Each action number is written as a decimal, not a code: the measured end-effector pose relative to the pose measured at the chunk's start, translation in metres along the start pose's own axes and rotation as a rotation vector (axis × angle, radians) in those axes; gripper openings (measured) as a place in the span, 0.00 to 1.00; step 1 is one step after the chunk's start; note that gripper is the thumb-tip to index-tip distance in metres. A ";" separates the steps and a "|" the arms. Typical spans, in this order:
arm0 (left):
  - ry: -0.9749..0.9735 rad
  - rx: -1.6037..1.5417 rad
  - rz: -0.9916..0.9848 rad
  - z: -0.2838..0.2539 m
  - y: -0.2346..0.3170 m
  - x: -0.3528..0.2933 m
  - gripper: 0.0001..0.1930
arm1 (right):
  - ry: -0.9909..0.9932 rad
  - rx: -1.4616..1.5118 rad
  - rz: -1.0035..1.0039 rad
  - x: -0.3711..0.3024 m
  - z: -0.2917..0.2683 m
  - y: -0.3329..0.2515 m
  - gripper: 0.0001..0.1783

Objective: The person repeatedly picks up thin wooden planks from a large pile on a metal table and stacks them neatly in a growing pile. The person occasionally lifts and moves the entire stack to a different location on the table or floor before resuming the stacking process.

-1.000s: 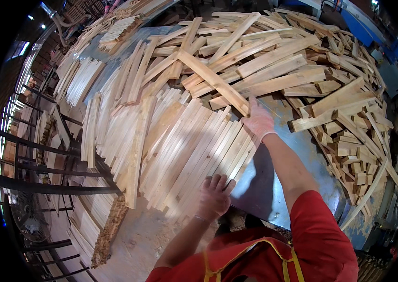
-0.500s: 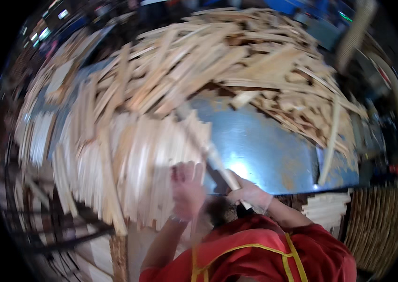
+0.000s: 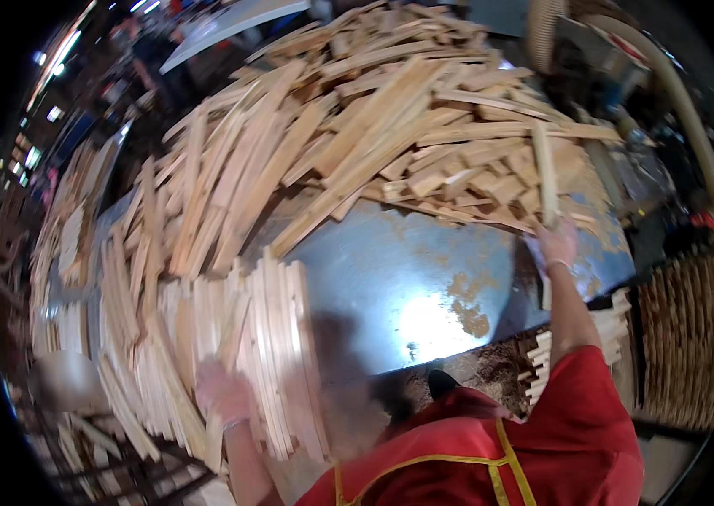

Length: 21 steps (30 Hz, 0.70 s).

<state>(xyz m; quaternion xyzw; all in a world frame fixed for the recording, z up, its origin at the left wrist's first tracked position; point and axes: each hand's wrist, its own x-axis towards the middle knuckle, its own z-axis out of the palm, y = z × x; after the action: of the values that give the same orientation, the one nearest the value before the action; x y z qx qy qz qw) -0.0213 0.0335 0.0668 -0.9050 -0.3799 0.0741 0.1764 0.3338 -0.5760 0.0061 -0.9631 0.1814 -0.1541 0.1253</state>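
Moved rightward, the right hand (image 3: 557, 243) touches the forward-pointing narrow stick (image 3: 545, 173); the left hand (image 3: 223, 393) is farther, at the boards (image 3: 274, 346), and both grips I cannot tell.

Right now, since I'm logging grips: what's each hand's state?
Right hand: at a long, pale wooden strip; whether it's closed cannot be told.
Left hand: over pale, narrow wooden slats; too blurred to tell its grip.

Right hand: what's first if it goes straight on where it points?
Beyond the pale strip at the right hand, probably the heaped wood blocks; depth is unclear.
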 end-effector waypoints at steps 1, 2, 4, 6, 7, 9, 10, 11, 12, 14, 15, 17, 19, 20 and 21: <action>-0.118 0.030 0.005 -0.028 0.030 0.001 0.28 | -0.151 0.124 0.175 0.006 0.010 0.028 0.46; -0.074 -0.173 0.138 -0.031 0.042 0.000 0.32 | -0.258 0.188 0.300 0.012 0.016 0.036 0.44; 0.069 -0.614 0.348 0.014 0.075 -0.023 0.38 | -0.275 0.507 0.045 -0.003 0.028 0.027 0.39; 0.072 -0.874 0.506 0.029 0.126 -0.064 0.43 | -0.350 0.802 0.020 -0.071 -0.004 -0.043 0.41; -0.013 -0.919 0.599 0.002 0.163 -0.073 0.45 | -0.515 0.962 0.095 -0.102 -0.016 -0.066 0.38; -0.296 -1.157 0.595 -0.057 0.220 -0.068 0.46 | -0.827 0.738 0.006 -0.162 -0.015 -0.097 0.44; -0.411 -1.392 0.480 -0.067 0.247 -0.067 0.44 | -0.941 0.758 -0.342 -0.175 -0.029 -0.125 0.45; -0.523 -1.620 0.349 -0.074 0.260 -0.067 0.42 | -1.046 0.765 -0.698 -0.179 -0.046 -0.143 0.47; -0.508 -1.618 0.228 -0.033 0.265 -0.063 0.38 | -0.939 0.787 -0.834 -0.160 -0.047 -0.163 0.43; -0.574 -1.748 -0.056 0.003 0.262 -0.054 0.29 | -0.719 0.703 -0.921 -0.088 -0.040 -0.222 0.32; -0.636 -1.868 -0.238 -0.013 0.246 -0.049 0.24 | -0.608 0.613 -0.877 -0.041 -0.047 -0.258 0.25; -0.502 -1.277 -0.087 -0.037 0.219 -0.046 0.27 | -0.575 0.294 -0.891 0.050 -0.024 -0.292 0.35; -0.103 -0.642 0.214 -0.002 0.204 -0.051 0.30 | -0.144 -0.089 -1.096 0.135 0.043 -0.280 0.54; -0.112 -0.476 0.207 0.002 0.197 -0.053 0.34 | -0.269 -0.203 -1.042 0.154 0.061 -0.277 0.55; -0.090 -0.438 0.195 0.004 0.189 -0.053 0.35 | -0.386 -0.321 -0.986 0.156 0.072 -0.283 0.56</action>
<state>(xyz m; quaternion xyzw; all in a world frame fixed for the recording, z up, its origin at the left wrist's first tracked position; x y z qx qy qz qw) 0.0661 -0.1260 -0.0079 -0.9498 -0.3053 0.0470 -0.0491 0.5851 -0.3677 0.0629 -0.9518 -0.2960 0.0144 -0.0790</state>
